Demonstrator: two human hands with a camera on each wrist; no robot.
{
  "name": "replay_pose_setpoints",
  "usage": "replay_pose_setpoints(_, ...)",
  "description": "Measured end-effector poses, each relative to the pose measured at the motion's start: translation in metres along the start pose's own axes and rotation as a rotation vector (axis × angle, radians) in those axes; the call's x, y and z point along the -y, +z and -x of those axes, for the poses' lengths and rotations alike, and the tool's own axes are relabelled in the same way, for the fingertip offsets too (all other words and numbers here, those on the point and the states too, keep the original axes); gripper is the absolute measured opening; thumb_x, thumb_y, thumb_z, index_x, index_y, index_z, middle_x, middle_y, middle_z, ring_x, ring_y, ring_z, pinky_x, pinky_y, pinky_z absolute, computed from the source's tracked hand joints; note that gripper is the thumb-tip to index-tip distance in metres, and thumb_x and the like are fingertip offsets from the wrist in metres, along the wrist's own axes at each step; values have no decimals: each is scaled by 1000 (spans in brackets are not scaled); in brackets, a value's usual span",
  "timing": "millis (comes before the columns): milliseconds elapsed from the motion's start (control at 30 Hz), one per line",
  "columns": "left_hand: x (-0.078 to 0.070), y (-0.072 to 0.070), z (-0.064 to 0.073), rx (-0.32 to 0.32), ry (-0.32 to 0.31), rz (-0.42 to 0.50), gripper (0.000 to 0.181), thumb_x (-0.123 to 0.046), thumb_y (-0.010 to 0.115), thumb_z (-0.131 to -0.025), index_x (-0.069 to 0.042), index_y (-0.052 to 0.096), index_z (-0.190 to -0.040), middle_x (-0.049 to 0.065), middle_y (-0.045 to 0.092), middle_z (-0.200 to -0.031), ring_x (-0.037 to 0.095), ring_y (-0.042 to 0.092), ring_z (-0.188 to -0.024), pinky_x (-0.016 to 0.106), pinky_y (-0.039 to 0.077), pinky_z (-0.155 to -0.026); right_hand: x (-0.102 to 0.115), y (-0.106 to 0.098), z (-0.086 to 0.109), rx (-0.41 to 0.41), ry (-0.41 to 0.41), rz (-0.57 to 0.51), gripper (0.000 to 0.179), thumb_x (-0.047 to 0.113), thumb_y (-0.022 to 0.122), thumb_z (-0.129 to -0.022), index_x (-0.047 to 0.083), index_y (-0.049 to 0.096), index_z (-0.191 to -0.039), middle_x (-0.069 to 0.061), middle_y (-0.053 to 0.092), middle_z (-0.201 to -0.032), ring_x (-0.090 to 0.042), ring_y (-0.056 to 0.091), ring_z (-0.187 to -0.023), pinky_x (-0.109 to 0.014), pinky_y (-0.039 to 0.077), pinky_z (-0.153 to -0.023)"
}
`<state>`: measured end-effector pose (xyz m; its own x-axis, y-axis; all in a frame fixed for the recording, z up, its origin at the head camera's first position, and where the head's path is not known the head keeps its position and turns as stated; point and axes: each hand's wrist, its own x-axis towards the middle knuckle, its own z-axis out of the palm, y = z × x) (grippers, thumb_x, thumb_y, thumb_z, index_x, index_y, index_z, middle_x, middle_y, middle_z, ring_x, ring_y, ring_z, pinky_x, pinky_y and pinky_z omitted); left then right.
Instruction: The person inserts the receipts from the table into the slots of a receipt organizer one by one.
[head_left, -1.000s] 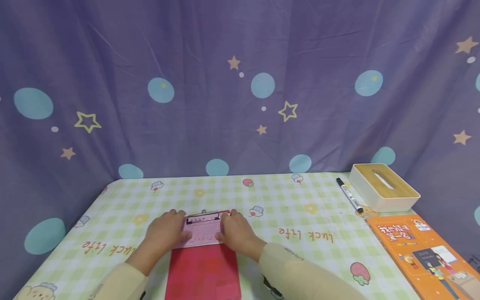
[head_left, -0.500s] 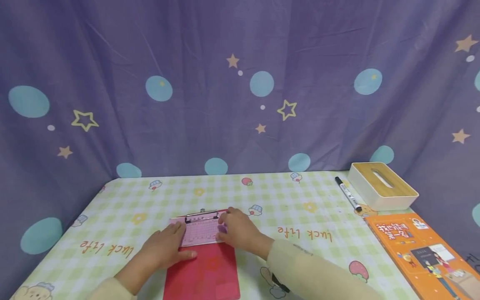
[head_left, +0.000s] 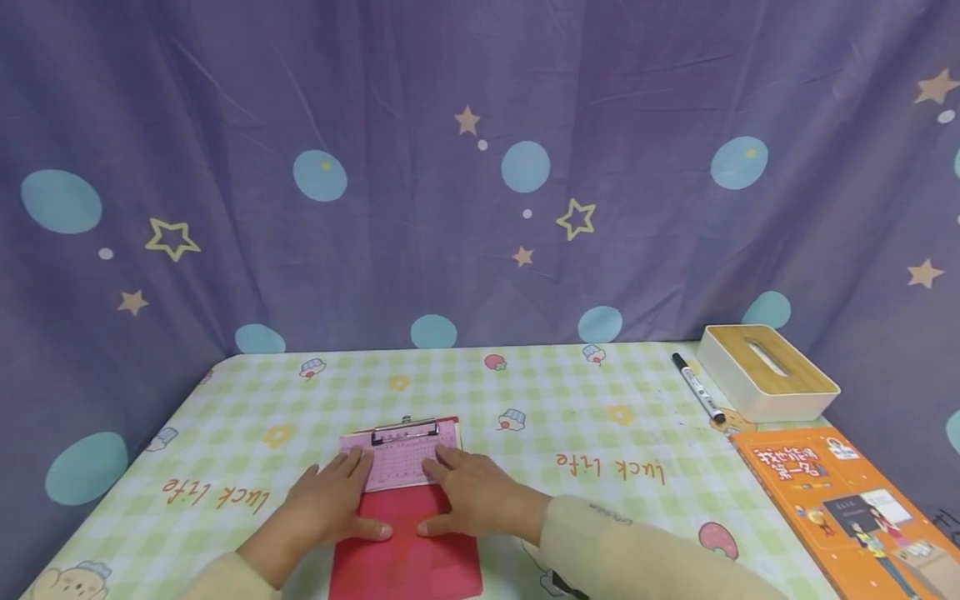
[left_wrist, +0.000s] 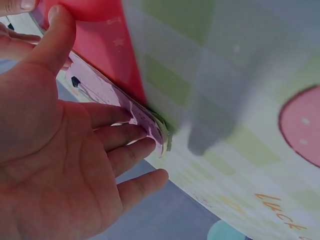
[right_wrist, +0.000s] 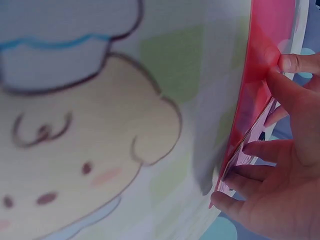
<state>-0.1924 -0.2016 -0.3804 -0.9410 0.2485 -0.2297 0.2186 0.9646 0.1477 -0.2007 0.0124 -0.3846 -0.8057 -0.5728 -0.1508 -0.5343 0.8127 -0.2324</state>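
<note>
A red clipboard [head_left: 408, 546] lies on the checked tablecloth [head_left: 600, 433] right in front of me. A pink printed sheet [head_left: 405, 457] sits under its metal clip [head_left: 405, 431]. My left hand [head_left: 352, 500] lies flat on the board's left side, fingers straight against the sheet's left edge [left_wrist: 112, 95] and thumb on the red board [left_wrist: 100, 35]. My right hand [head_left: 450, 492] lies flat on the right side, fingertips on the sheet and thumb on the board [right_wrist: 255, 90]. Neither hand curls round anything.
A black marker [head_left: 697, 389] and a white tissue box with a wooden lid [head_left: 768, 371] stand at the back right. An orange book [head_left: 847, 508] lies at the right edge. A purple star-print curtain [head_left: 480, 167] hangs behind the table.
Both hands have slid back from beside the clip toward me, the left first, then the right. They now lie flat, thumbs on the red board.
</note>
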Motion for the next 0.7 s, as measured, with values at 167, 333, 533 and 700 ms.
replay_pose_setpoints(167, -12, 0, -4, -24, 20, 10, 105, -52, 85, -76, 15, 42, -144, 36, 40, -149, 52, 36, -140, 70, 26, -109, -11, -1, 6, -9, -2, 1, 82, 60, 72, -88, 17, 48, -153, -7, 38, -160, -22, 36, -147, -41, 34, -115)
replay_pose_setpoints(333, -29, 0, -12, -36, 41, 27, 105, -50, 86, -76, 16, 41, -144, 36, 39, -149, 51, 37, -139, 68, 28, -109, -29, -2, 12, -4, 9, -34, 82, 58, 72, -88, 17, 47, -153, -7, 37, -161, -22, 32, -149, -46, 32, -116)
replay_pose_setpoints(533, -49, 2, -23, -57, 64, 27, 104, -51, 86, -76, 16, 43, -143, 35, 40, -150, 50, 39, -139, 65, 31, -110, -53, -3, 22, -8, 32, -101, 82, 57, 74, -87, 17, 47, -154, -7, 37, -161, -24, 32, -149, -51, 28, -117)
replay_pose_setpoints(700, -66, 2, -31, -67, 76, 30, 104, -50, 86, -76, 16, 43, -144, 33, 40, -151, 49, 39, -139, 64, 32, -110, -72, -3, 30, -22, 39, -146, 82, 55, 75, -87, 16, 47, -153, -9, 37, -161, -27, 31, -149, -55, 26, -117)
